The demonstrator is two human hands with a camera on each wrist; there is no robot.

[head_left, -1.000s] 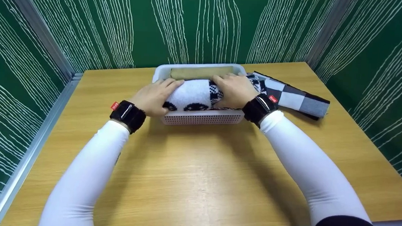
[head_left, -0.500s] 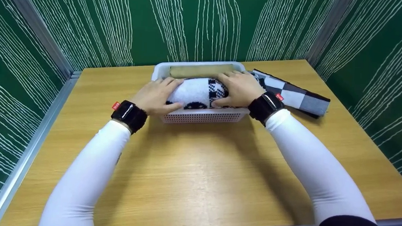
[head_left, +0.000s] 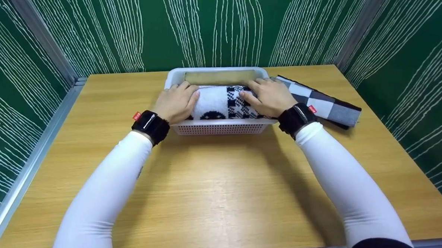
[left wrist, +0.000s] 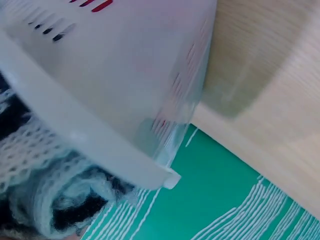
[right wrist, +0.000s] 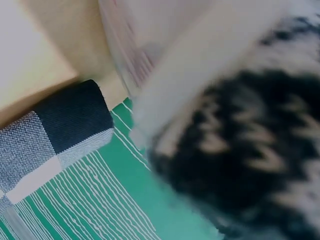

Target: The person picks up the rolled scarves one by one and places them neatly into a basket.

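Observation:
A rolled black-and-white knitted scarf (head_left: 211, 99) lies in the front half of a white plastic basket (head_left: 220, 130). My left hand (head_left: 174, 102) rests over the scarf's left end, thumb on top. My right hand (head_left: 271, 97) lies across its right end with the thumb stretched along the top and the fingertips toward its far side. In the left wrist view the roll's spiral end (left wrist: 70, 202) shows just inside the basket rim (left wrist: 85, 120). Blurred knit (right wrist: 250, 150) fills the right of the right wrist view, beside the rim.
Behind the scarf in the basket lies a beige roll (head_left: 219, 77). A folded grey, black and white checked cloth (head_left: 322, 104) lies on the wooden table (head_left: 211, 183), right of the basket. Green walls (head_left: 240, 31) with white lines stand behind and at both sides.
The scarf sits lower in the basket. My left thumb has moved from its front up onto its top. My right hand has shifted right, its thumb now higher on the roll.

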